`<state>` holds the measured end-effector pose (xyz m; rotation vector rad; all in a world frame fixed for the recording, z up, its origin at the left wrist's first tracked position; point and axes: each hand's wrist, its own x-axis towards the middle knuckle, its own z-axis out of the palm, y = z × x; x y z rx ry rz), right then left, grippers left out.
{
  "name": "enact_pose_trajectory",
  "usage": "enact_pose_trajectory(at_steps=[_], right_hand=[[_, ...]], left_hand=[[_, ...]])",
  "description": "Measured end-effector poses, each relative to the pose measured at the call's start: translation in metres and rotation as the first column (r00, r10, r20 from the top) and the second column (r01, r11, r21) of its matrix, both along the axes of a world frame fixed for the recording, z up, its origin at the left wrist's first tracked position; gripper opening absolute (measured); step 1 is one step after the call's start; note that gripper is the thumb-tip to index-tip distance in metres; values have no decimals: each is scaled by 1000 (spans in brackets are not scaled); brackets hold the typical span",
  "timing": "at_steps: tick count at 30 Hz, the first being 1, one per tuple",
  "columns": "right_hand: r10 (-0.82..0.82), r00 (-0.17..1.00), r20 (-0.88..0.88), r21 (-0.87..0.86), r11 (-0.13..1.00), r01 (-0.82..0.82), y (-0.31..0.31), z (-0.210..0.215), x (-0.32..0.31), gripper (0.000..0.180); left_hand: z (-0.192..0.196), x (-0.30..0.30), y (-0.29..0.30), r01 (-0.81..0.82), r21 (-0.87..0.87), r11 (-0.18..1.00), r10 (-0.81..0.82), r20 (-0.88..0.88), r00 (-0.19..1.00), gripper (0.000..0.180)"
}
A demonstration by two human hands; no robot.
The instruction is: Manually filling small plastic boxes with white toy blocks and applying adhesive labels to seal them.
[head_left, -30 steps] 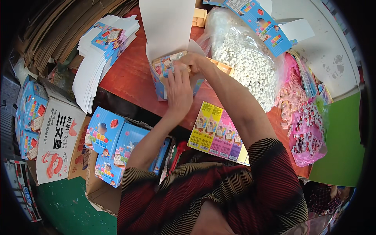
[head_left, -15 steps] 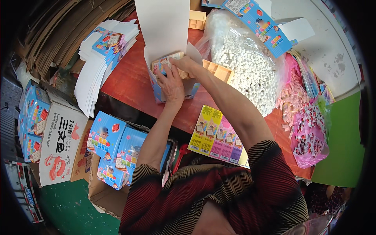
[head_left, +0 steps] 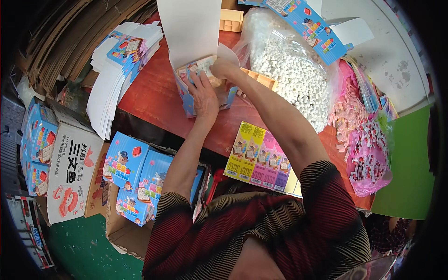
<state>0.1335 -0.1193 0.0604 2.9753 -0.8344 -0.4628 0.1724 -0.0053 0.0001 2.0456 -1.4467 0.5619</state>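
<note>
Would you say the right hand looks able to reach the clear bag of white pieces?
Probably yes, once the right hand leaves the open blue box: only a beige compartmented tray shows between that box and the clear bag.

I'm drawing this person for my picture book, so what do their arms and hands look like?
Both hands are bare, with no gloves, watch or bracelet showing. The forearms are uncovered too. The short, loose sleeves are dark red and black, with thin tan stripes.
</note>
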Motion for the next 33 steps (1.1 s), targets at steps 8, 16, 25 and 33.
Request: enact_pose_trajectory(at_steps=[8,16,25,33], right_hand=[[66,977,201,-178,984,-30,-6,-14,-1,15],[132,990,46,-74,989,-128,-5,-14,7,18],[-109,974,196,186,980,73,7,-7,9,22],[-364,892,269,500,844,193,26,-1,17,31]], left_hand=[[1,-19,34,257,-136,957,-259,6,966,44],[-14,-17,25,339,285,896,-283,-220,933,13],[-14,-16,31,360,168,918,-331,-179,927,9],[-9,-14,36,331,264,906,-297,-161,941,38]])
